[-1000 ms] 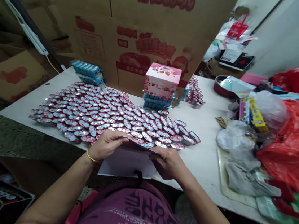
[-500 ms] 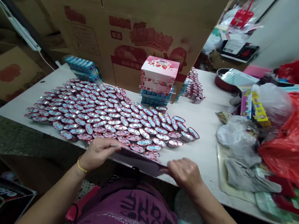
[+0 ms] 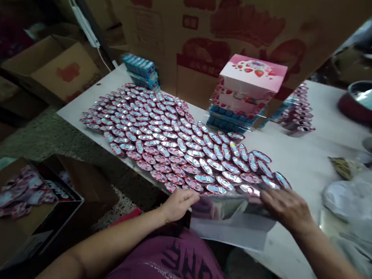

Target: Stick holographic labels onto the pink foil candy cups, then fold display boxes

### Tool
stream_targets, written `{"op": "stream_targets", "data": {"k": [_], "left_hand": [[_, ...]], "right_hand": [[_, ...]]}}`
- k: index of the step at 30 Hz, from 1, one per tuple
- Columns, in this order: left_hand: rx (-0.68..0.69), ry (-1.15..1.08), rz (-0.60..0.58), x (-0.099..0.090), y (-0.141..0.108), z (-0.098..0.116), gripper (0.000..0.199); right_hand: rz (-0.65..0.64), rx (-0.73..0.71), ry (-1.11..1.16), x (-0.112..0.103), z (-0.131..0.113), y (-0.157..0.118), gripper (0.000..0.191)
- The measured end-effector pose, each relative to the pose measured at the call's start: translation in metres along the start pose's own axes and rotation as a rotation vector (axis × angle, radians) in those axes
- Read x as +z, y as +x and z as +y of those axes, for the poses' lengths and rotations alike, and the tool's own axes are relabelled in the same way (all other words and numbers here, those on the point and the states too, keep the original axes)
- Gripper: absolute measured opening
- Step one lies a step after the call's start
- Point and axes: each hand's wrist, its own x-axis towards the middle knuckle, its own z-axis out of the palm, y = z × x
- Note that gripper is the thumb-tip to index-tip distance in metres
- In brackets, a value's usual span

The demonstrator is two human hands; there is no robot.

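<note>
My left hand (image 3: 179,205) is closed on the left top corner of a folded, glossy plastic sheet (image 3: 229,231), which looks translucent below and shiny along its upper part. At the other end, my right hand (image 3: 287,209) has its fingers bent over the sheet's right top corner. The sheet is stretched between both hands at the front edge of the white table. Just beyond it, many small oval packs (image 3: 175,142) with pink and silvery-blue tops stand tightly together. Whether the sheet is a flattened box or a bag, I cannot tell.
Behind the packs are a pink-and-white strawberry box (image 3: 253,73), stacked blue packs (image 3: 141,70) and a big cardboard carton (image 3: 200,23). Plastic bags (image 3: 362,195) and a dark red pan (image 3: 356,104) lie right. On the left floor, an open carton (image 3: 77,198) holds pink-and-white pieces.
My view has turned left and closer. The sheet, seen nearly edge-on before, now shows its broad translucent face hanging down. Both hands still hold its ends.
</note>
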Motion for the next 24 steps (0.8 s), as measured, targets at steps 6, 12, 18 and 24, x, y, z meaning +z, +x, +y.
{"op": "stream_targets", "data": {"k": [6, 12, 18, 24], "left_hand": [[-0.355, -0.453, 0.386, -0.005, 0.055, -0.057, 0.035], [-0.403, -0.799, 0.326, -0.034, 0.054, -0.077, 0.035], [-0.421, -0.844, 0.265, -0.046, 0.053, -0.088, 0.031], [-0.432, -0.551, 0.310, -0.058, 0.067, -0.113, 0.023]], "right_hand": [[0.074, 0.156, 0.279, 0.056, -0.057, 0.115, 0.024], [0.036, 0.042, 0.524, 0.094, -0.143, 0.161, 0.027], [0.132, -0.107, 0.382, 0.108, -0.151, 0.155, 0.026], [-0.002, 0.043, 0.446, 0.086, -0.160, 0.162, 0.016]]}}
